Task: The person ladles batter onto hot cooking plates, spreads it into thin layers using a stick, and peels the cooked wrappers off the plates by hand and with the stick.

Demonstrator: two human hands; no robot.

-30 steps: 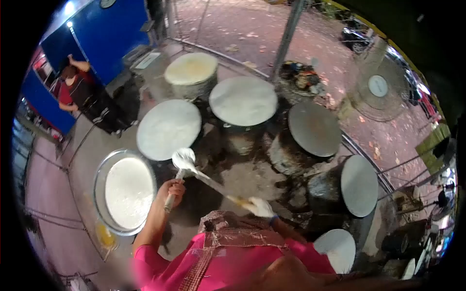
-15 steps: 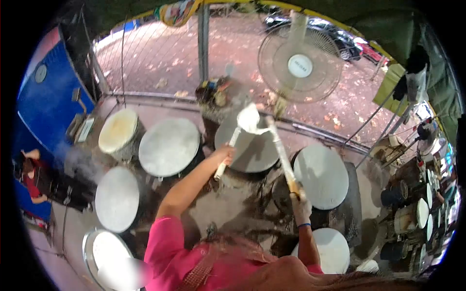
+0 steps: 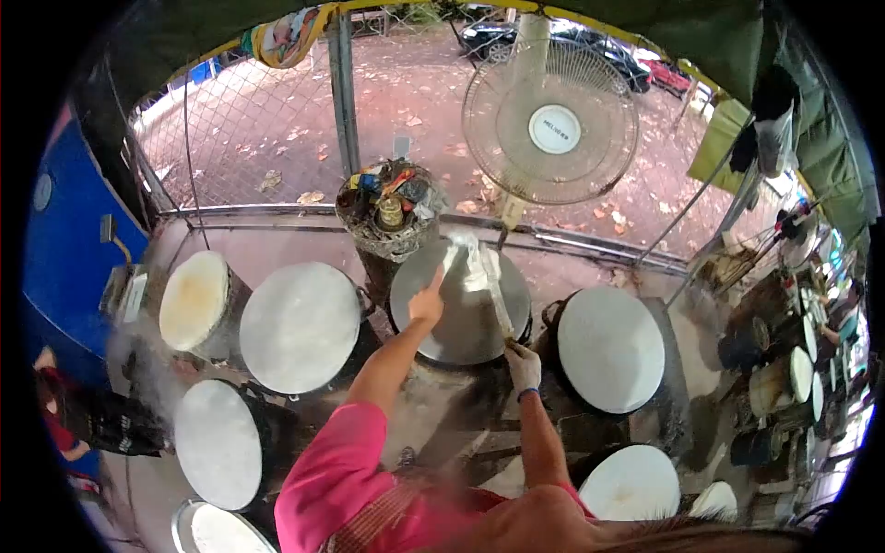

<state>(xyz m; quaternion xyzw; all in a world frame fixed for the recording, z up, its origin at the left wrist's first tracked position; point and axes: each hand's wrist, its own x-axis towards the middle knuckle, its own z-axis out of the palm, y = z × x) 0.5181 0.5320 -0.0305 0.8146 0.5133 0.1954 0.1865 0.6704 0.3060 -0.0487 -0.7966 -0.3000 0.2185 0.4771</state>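
My left hand (image 3: 427,304), bare, is closed round a light stick (image 3: 445,264) above the left part of a round grey griddle (image 3: 461,323). My right hand (image 3: 524,367), in a pale glove, grips a second light stick (image 3: 501,311) at the griddle's near right edge. A soft white mass (image 3: 477,265), like dough or batter, hangs around the upper ends of the sticks over the griddle's far half. Whether it touches the griddle I cannot tell.
White-topped round griddles stand left (image 3: 300,327) and right (image 3: 611,350). Behind the middle griddle are a cluttered bin (image 3: 392,235) and a large fan (image 3: 553,129). Steam drifts by a person (image 3: 97,405) at far left. Wire fencing (image 3: 249,138) borders the back.
My left hand has moved slightly up and the right hand left, bringing the sticks closer together. The white mass has stretched and dropped lower over the griddle. The view has shifted.
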